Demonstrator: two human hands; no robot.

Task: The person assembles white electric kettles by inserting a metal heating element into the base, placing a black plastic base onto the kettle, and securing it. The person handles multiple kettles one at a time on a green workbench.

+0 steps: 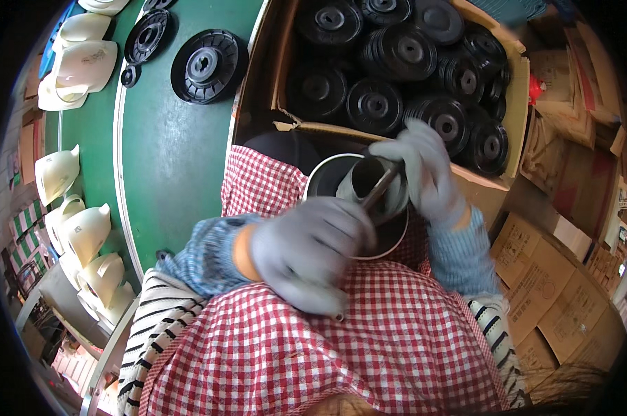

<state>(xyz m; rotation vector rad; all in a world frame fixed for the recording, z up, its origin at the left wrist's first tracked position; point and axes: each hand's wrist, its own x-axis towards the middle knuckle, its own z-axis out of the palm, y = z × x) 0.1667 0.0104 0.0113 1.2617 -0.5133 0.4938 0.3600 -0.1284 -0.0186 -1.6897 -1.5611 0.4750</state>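
Both my hands wear grey gloves and are smeared by motion. My right hand [428,170] has its fingers closed at the far end of a dark narrow bar [381,188]. The bar slants down to my left hand [306,249], whose curled fingers cover its near end. Under the bar, in my lap, is a round white-rimmed container [318,166]. A grey hollow cylinder [366,175] stands inside it. A small dark tip shows below my left hand; I cannot make out what it is.
A cardboard box [513,142] full of black ribbed discs [400,52] stands ahead to the right. A green work surface [168,159] on the left bears a black wheel-like disc [208,66]. Cream plastic housings [85,232] line its far left side. Flattened cartons [545,291] lie at right.
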